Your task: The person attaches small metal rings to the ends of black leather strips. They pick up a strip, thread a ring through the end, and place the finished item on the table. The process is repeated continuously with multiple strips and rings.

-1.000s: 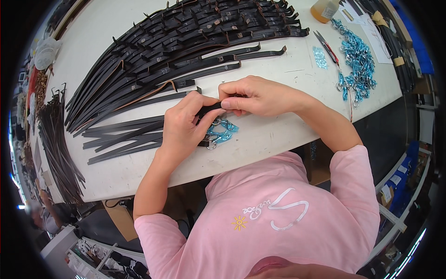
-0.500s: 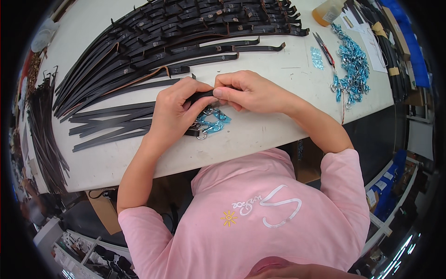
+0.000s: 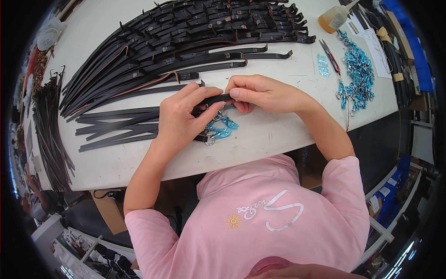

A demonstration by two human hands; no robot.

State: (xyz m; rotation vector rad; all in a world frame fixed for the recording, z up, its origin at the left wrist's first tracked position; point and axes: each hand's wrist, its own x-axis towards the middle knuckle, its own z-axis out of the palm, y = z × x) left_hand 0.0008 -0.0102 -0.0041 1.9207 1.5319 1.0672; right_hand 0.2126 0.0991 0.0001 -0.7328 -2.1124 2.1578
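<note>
Change: hands have shifted slightly right along the table (image 3: 278,139) | Left hand (image 3: 179,118) and right hand (image 3: 260,93) – both pinched shut on black strap (image 3: 218,99) above blue clips (image 3: 220,128) | Risk: strap slips – clip may unhook.

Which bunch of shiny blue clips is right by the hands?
The small bunch of blue metal clips lying just under both hands' fingers. The big pile of blue clips lies far off by the red-handled scissors.

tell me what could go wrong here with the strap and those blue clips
Both the left hand and the right hand pinch one black strap right above the blue clips; a slip could pinch a fingertip. The clips lie close to the table edge and might get knocked off. The strap pile behind could snag.
</note>
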